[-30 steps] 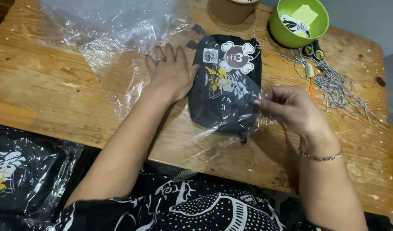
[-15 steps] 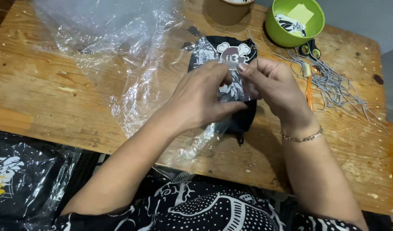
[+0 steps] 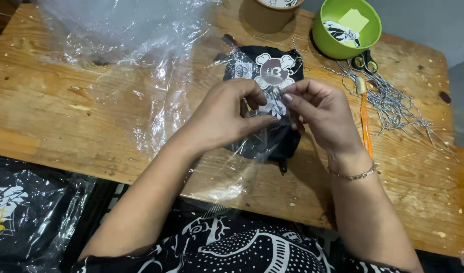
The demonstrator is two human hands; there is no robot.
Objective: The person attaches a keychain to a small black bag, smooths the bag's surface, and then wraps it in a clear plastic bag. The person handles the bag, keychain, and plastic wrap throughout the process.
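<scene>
Near left, a stack of bagged black pouches (image 3: 19, 217), glossy plastic over white and yellow prints. My left hand (image 3: 227, 114) is curled, thumb and fingers closed in a pinch on the thin clear wrap over the black pouch (image 3: 267, 96). My right hand (image 3: 320, 114) faces it, fingertips pressed together pinching the same film; thin chain bracelet (image 3: 351, 175) on that wrist. The pouch lies flat mid-table, soft black fabric, round cartoon print in white and maroon, small zipper pull at its near end. Wooden table (image 3: 50, 101), worn, scratched, paint-flecked. Left of the pouch, crinkled clear plastic bags (image 3: 126, 55), shiny. Right, a tangle of grey ball chains (image 3: 399, 103) beside an orange strip (image 3: 366, 126). Far right, black-handled scissors (image 3: 364, 61), round green bowl (image 3: 345, 30) with paper tags; brown paper cup (image 3: 270, 12) far centre.
</scene>
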